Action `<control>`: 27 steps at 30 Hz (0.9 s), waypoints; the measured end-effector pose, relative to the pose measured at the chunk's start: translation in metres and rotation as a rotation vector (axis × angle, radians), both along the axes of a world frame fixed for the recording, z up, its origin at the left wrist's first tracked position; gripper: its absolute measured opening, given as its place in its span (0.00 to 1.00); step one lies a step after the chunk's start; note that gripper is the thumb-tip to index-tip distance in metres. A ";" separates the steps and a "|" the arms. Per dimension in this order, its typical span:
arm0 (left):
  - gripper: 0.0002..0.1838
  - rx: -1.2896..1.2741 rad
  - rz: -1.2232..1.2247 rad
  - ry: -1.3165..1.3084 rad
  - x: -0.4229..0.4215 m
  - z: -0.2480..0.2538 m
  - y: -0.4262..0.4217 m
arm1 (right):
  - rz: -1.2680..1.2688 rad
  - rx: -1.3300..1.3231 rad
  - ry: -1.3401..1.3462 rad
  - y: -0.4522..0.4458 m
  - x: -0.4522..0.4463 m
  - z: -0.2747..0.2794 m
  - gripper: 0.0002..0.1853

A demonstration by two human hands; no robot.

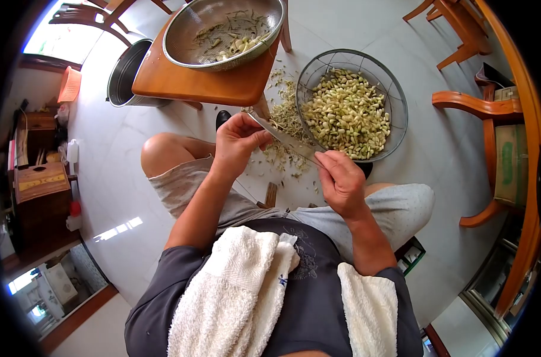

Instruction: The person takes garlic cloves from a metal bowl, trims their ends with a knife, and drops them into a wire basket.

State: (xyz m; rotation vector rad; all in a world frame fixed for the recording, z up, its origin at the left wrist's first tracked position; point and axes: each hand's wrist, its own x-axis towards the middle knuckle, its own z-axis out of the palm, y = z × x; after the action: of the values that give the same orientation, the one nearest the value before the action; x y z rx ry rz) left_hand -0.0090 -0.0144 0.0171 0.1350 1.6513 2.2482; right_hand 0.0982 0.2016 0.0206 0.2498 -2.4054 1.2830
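Note:
My left hand [241, 141] is closed, thumb and fingers pinching the upper-left end of a long, thin, greyish blade-like strip [289, 141]. At the strip's lower-right end, my right hand [342, 181] is closed with its fingertips on it. The strip slants between both hands above the floor; whether it has a handle is hidden. Just beyond my right hand stands a round wire-mesh basket [399, 98] holding many pale yellow-green, clove-like pieces [348, 113]. Dry plant scraps [287, 116] lie scattered on the floor below and beyond the strip.
A metal colander [181, 50] with dry stems and a few whitish pieces rests on a wooden stool [193, 86]. Left of it stands a metal bucket [124, 77]. Wooden chairs [461, 35] and a cardboard box [511, 160] are at the right. White towels [235, 279] hang over my chest.

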 end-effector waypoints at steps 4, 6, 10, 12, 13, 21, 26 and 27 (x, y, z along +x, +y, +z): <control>0.09 -0.019 0.021 0.015 0.002 0.002 0.002 | -0.009 0.058 0.002 -0.001 0.000 0.000 0.16; 0.09 -0.017 0.015 0.020 0.002 0.000 0.000 | -0.005 0.082 0.003 -0.001 0.000 0.001 0.16; 0.09 -0.007 0.022 0.029 0.002 0.001 0.000 | -0.007 0.120 0.019 -0.001 -0.001 0.002 0.16; 0.08 -0.038 0.015 0.036 0.002 0.001 -0.002 | -0.016 0.136 0.029 -0.002 -0.002 0.001 0.16; 0.08 -0.055 0.012 0.040 0.002 0.000 -0.003 | -0.018 0.142 0.031 -0.002 -0.002 0.001 0.16; 0.06 0.161 -0.098 -0.006 -0.004 -0.003 -0.011 | -0.076 0.101 -0.333 0.002 -0.001 -0.020 0.08; 0.08 0.423 -0.189 -0.125 -0.008 -0.002 -0.012 | -0.103 0.018 -0.566 0.014 -0.003 -0.029 0.07; 0.08 0.451 -0.178 -0.182 -0.008 -0.001 -0.010 | -0.110 -0.013 -0.529 0.012 -0.004 -0.028 0.07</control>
State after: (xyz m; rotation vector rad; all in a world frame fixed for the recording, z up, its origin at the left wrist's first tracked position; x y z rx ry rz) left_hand -0.0173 -0.0247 0.0161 0.1740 0.9821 2.3747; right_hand 0.0943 0.2131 -0.0078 -0.2573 -2.7873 1.4522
